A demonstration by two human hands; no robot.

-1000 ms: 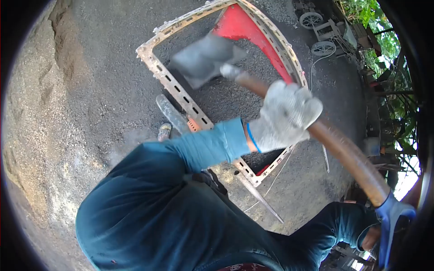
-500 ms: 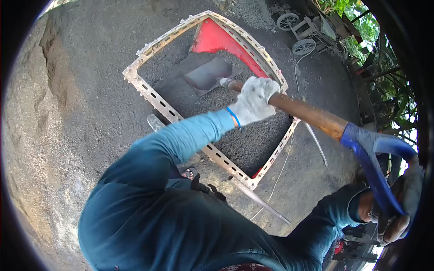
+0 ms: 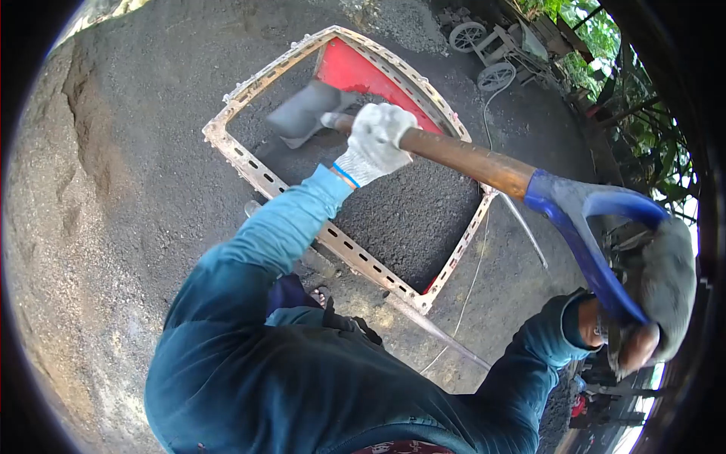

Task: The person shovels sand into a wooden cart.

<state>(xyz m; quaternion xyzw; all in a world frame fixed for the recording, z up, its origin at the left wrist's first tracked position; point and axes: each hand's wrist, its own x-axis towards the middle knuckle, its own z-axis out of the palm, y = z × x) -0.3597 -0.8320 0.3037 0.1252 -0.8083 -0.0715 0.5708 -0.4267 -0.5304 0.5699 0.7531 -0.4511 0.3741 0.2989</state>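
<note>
My left hand (image 3: 378,142), in a white glove with a blue band at the wrist, is wrapped round the wooden shaft of a shovel (image 3: 469,162). At the lower right, my right hand (image 3: 662,299), also gloved, grips the shovel's blue D-handle. The grey metal blade (image 3: 306,112) is slightly blurred and sits over dark, grainy material (image 3: 412,219) near the upper left of a box. That box has a perforated metal frame rim (image 3: 257,175) and a red inner wall (image 3: 359,72).
A cart with two wheels (image 3: 495,77) lies at the upper right, beside plants. A cable (image 3: 473,291) runs over the ground right of the box. Metal handles (image 3: 439,333) stick out from the box. Sandy ground (image 3: 57,227) rises at the left.
Both hands and the shovel have shifted left in the view. The blade has moved up and left, away from the middle of the box's far part, and more dark material shows below it.
</note>
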